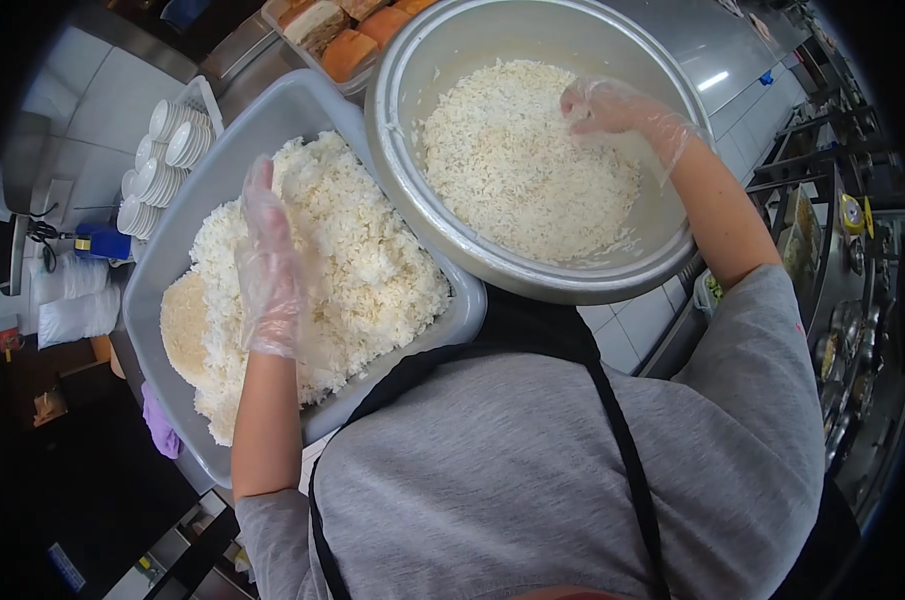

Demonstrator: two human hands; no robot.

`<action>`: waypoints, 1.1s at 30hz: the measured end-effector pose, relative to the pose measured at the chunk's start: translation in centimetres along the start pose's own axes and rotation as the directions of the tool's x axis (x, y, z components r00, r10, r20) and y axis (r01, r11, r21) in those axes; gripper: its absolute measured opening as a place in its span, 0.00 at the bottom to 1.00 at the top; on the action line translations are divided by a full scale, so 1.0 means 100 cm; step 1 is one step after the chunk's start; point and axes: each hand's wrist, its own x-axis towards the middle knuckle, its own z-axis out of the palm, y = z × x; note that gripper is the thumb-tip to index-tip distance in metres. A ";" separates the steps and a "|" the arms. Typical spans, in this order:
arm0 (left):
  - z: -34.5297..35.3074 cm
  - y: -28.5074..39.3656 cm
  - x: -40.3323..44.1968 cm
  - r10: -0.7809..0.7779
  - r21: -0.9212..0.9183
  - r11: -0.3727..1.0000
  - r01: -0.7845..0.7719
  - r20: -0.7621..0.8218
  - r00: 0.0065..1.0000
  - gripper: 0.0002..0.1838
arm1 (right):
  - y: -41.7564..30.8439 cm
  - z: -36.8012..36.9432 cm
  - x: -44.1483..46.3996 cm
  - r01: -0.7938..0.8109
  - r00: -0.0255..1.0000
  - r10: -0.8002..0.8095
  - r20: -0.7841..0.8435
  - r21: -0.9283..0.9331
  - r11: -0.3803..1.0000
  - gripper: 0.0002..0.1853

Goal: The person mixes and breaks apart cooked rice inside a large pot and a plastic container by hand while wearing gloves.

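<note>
My left hand (270, 255), in a clear plastic glove, is held flat with its fingers stretched out over the heaped cooked rice (372, 270). This rice fills a grey plastic tub (157, 235), and a pale flat rice crust (184, 325) lies at its left side. My right hand (617, 110), also gloved, reaches over the rim of a large metal pot (402, 200). Its fingers are curled together at the rice (522, 160) in the pot; what they hold, if anything, is hidden. The pot tilts toward me beside the tub.
A clear container of bread pieces (352, 50) stands behind the tub and pot. Stacked small white dishes (167, 150) sit in a rack at the left, near plastic-wrapped packs (77, 300). A purple cloth (160, 420) hangs by the tub. Metal shelving (822, 230) stands at the right.
</note>
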 end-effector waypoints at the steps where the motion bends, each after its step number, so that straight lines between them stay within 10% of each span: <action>1: -0.001 0.009 0.000 0.094 0.109 0.989 -0.096 0.030 0.995 0.39 | -0.001 -0.003 0.000 -0.003 1.000 0.004 0.020 -0.055 0.998 0.21; 5: 0.005 0.049 0.008 0.481 0.489 0.700 -0.521 0.216 0.850 0.39 | -0.010 -0.008 -0.001 0.022 1.000 -0.020 0.017 -0.109 0.994 0.23; 8: 0.029 0.061 0.023 0.454 0.715 0.439 -0.544 0.346 0.821 0.39 | -0.013 -0.005 -0.001 0.004 1.000 -0.006 -0.029 -0.078 0.997 0.23; 14: 0.059 0.114 0.023 0.301 0.541 0.489 -0.684 0.631 0.715 0.32 | -0.014 -0.007 -0.002 -0.075 0.997 0.076 0.012 -0.040 0.996 0.26; 18: 0.080 0.115 0.058 0.421 0.510 0.548 -0.663 0.516 0.746 0.31 | 0.009 0.028 0.005 0.022 0.991 -0.045 -0.125 -0.179 0.984 0.23; 27: 0.114 0.124 0.103 0.173 0.779 0.122 -0.616 0.594 0.786 0.29 | -0.011 0.017 0.000 0.077 0.997 -0.075 -0.019 0.102 0.992 0.12; 33: 0.131 0.089 0.123 0.449 0.741 -0.034 -0.670 0.611 0.653 0.29 | -0.058 0.017 -0.016 0.115 0.914 -0.193 0.357 0.229 0.967 0.15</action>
